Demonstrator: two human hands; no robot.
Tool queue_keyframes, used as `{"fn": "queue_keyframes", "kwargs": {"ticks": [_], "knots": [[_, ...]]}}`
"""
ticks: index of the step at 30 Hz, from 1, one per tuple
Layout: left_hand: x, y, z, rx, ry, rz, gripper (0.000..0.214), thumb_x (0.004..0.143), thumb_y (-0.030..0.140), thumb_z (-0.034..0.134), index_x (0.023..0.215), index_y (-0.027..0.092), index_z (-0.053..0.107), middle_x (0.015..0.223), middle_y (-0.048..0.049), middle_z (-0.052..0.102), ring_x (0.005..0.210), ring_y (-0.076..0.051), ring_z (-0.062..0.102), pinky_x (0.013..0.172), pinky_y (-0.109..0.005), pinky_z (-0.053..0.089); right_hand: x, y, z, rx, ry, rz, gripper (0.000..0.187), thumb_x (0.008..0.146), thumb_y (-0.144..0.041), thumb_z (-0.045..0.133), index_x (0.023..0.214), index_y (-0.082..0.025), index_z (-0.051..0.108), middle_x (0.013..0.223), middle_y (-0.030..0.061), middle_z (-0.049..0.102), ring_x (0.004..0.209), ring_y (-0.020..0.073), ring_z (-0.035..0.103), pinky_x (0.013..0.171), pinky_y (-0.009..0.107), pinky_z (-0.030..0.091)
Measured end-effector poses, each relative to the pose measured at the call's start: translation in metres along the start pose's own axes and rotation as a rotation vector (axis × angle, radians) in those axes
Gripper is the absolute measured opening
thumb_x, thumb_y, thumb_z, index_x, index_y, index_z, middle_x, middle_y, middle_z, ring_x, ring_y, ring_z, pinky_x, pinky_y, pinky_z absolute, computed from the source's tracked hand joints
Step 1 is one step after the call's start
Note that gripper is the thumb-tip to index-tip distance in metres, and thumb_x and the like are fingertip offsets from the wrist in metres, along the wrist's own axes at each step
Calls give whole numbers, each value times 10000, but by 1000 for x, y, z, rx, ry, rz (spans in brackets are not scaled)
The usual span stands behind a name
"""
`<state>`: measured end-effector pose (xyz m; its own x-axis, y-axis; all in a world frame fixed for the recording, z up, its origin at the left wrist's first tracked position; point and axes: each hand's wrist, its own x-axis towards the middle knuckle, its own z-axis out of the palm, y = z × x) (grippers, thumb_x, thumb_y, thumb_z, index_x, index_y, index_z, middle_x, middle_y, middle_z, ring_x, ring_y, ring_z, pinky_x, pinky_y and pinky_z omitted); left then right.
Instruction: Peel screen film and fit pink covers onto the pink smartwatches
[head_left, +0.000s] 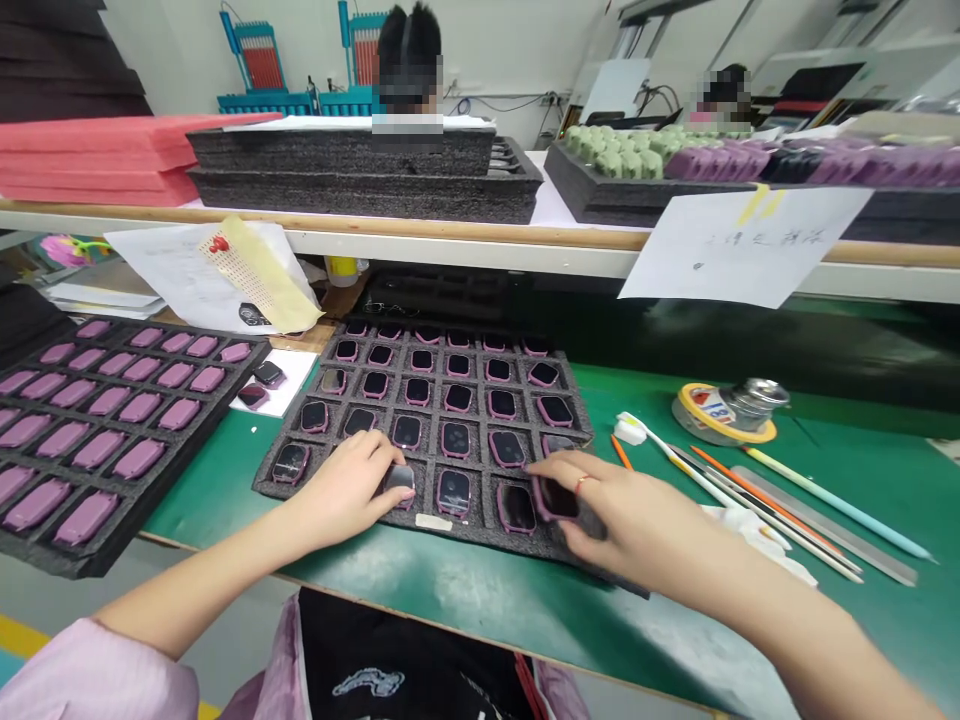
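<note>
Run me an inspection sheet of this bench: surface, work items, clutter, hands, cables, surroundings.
Surface: green bench, glossy.
Work items: middle foam tray holds purple-framed, dark-faced watch cases; left foam tray holds purple pieces.
Clutter: slim tools and crumpled white tissue, at right.
Hands: left hand and right hand each touch a front-row case; grip unclear.
Cables: some by the back wall.
Surroundings: loaded shelf above; people beyond.

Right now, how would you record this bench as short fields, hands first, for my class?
Left hand: touching a purple-framed, dark-screened watch
Right hand: touching a similar purple-framed watch
Grip: firmness unclear
Middle black foam tray: gridded, holding more such watches
Left black foam tray: holding purple rounded-rectangular cases
Right side: light-blue tapered stick, flat metal strip
</note>
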<state>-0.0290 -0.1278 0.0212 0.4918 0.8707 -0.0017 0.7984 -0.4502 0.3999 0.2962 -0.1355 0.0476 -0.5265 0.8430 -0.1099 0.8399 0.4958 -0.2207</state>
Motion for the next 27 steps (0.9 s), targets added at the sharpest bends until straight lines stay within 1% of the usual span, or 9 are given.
{"fn": "queue_keyframes", "kwargs": {"ticks": [2, 4, 6, 10, 13, 19, 23, 25, 27], "knots": [[-1, 0, 0, -67, 0, -20, 259, 918, 367, 671, 1093, 184, 620, 1102, -88, 656, 1071, -279, 588, 950, -438, 485, 9, -13, 4, 46, -47, -50, 490, 816, -144, 565, 1296, -205, 640, 1278, 105, 697, 1088, 293, 712, 905, 420, 593], [-3, 2, 1, -125, -12, -25, 259, 912, 361, 682, 1113, 209, 625, 1056, -65, 678, 1036, -262, 607, 911, -404, 486, 17, -22, 9, 19, -85, -26, 468, 815, -163, 611, 1280, -173, 659, 1241, 130, 708, 1087, 318, 710, 891, 443, 595], [-5, 5, 6, -149, -20, 6, 250, 925, 374, 667, 1129, 232, 637, 1044, -50, 699, 997, -249, 627, 894, -392, 471, 24, -27, 13, -23, -80, 11, 445, 807, -184, 653, 1251, -156, 677, 1197, 145, 719, 1061, 337, 717, 854, 450, 599], [-6, 12, 24, -42, 69, 79, 239, 973, 400, 588, 1113, 209, 623, 1057, -54, 726, 956, -251, 646, 887, -410, 423, 29, -25, 15, -45, -45, 7, 404, 785, -201, 700, 1187, -176, 699, 1102, 117, 742, 965, 310, 743, 772, 389, 598], [1, 10, 32, 43, 124, 121, 261, 994, 416, 540, 1093, 187, 618, 997, -68, 728, 911, -257, 650, 847, -404, 417, 31, -18, 17, -38, -8, -4, 407, 794, -209, 705, 1201, -182, 693, 1089, 105, 745, 960, 300, 743, 780, 386, 597], [24, -2, 29, 80, 153, 146, 267, 988, 429, 526, 1079, 190, 606, 985, -80, 719, 931, -267, 669, 845, -389, 437, 39, -6, 17, 12, 71, -21, 438, 835, -215, 678, 1270, -167, 656, 1252, 128, 708, 1088, 303, 710, 930, 442, 580], [31, -6, 27, 97, 155, 144, 215, 985, 402, 517, 1013, 199, 581, 946, -69, 711, 894, -261, 674, 828, -386, 456, 47, -18, 10, 34, 118, -52, 437, 835, -175, 638, 1272, -163, 657, 1252, 131, 706, 1128, 304, 689, 954, 449, 566], [32, -5, 27, 112, 160, 131, 202, 987, 396, 504, 988, 204, 564, 941, -76, 709, 887, -267, 675, 818, -392, 464, 54, -28, 7, 51, 115, -84, 455, 834, -171, 642, 1289, -170, 650, 1279, 122, 698, 1171, 280, 672, 995, 407, 543], [33, -4, 29, 124, 170, 107, 189, 987, 389, 500, 977, 207, 549, 940, -84, 709, 896, -273, 678, 816, -398, 471, 62, -38, 6, 58, 85, -114, 456, 815, -186, 678, 1271, -174, 663, 1249, 115, 716, 1148, 263, 686, 988, 358, 538]]}}
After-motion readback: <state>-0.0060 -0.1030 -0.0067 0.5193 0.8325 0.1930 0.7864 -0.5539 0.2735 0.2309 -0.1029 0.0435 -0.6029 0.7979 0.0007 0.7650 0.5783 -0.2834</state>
